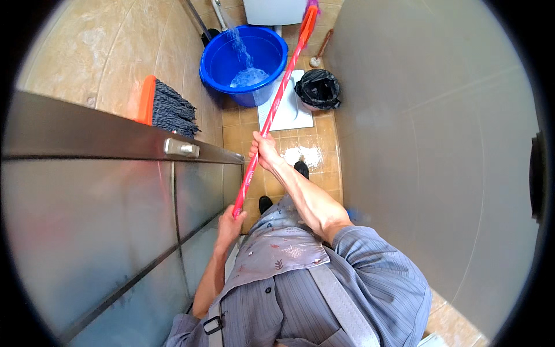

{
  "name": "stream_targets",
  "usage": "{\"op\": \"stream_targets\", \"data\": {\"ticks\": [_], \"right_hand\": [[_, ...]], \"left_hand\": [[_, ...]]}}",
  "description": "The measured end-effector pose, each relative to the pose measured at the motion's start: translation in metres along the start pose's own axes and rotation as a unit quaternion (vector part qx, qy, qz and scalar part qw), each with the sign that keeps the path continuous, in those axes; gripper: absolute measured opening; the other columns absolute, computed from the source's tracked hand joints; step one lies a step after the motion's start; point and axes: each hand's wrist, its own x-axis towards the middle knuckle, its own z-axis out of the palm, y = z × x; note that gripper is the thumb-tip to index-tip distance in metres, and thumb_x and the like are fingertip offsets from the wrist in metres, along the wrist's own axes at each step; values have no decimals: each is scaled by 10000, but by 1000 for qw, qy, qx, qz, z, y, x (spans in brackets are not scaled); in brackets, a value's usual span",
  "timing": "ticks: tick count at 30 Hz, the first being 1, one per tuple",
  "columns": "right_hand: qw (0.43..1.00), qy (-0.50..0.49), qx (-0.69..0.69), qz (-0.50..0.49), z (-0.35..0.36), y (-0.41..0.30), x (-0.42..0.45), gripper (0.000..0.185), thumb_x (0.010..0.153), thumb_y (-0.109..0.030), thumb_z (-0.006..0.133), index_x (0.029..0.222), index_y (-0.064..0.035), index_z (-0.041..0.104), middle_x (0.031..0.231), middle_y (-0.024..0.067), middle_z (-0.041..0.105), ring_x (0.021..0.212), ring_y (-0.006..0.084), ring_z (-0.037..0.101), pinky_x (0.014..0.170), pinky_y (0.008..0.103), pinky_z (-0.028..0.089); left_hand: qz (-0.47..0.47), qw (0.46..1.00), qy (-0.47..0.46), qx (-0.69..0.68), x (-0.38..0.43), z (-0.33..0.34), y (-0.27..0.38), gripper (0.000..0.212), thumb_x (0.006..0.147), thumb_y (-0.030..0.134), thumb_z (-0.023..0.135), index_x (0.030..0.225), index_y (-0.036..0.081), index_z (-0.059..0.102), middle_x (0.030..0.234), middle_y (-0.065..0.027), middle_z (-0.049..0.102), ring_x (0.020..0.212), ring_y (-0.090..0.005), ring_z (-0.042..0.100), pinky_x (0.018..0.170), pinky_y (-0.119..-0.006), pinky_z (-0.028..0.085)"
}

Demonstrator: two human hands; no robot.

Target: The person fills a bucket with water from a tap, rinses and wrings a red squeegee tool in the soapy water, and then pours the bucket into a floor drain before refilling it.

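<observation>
My left hand point(230, 226) is closed around the lower end of a red spiral-striped broom handle point(281, 93). Higher up the same handle, my right hand point(265, 151) grips it with curled fingers. The handle slants up and away to an orange broom head point(308, 24) with purple bristles, partly cut off by the top of the picture. Left of the handle stands a blue plastic tub point(248, 99). Water point(240, 47) streams into it from a pipe at the back wall, foaming at the bottom.
A white squat toilet pan point(286, 119) lies partly under the tub. A black-lined waste bin point(318, 89) and a toilet brush point(315, 61) stand at right. A grey string mop point(173, 106) leans at left behind a metal-framed door point(212, 155). Wet floor tiles point(310, 154) shine near my shoes.
</observation>
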Motion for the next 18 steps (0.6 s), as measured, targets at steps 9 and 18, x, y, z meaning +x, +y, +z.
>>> {"op": "stream_targets", "data": {"ticks": [9, 18], "right_hand": [[971, 161, -67, 161, -113, 205, -37, 222, 1019, -272, 505, 894, -100, 443, 611, 35, 429, 477, 195, 428, 434, 376, 416], [956, 223, -91, 168, -153, 255, -140, 234, 1013, -281, 500, 860, -116, 438, 561, 29, 377, 413, 180, 371, 343, 352, 313]], "left_hand": [[-128, 981, -144, -5, -120, 1, -57, 298, 848, 241, 676, 983, -20, 623, 845, -158, 655, 782, -254, 619, 740, -387, 484], [-113, 987, -116, 18, -233, 49, -89, 349, 866, 286, 656, 1005, -31, 612, 876, -234, 684, 870, -372, 671, 768, -450, 496]]}}
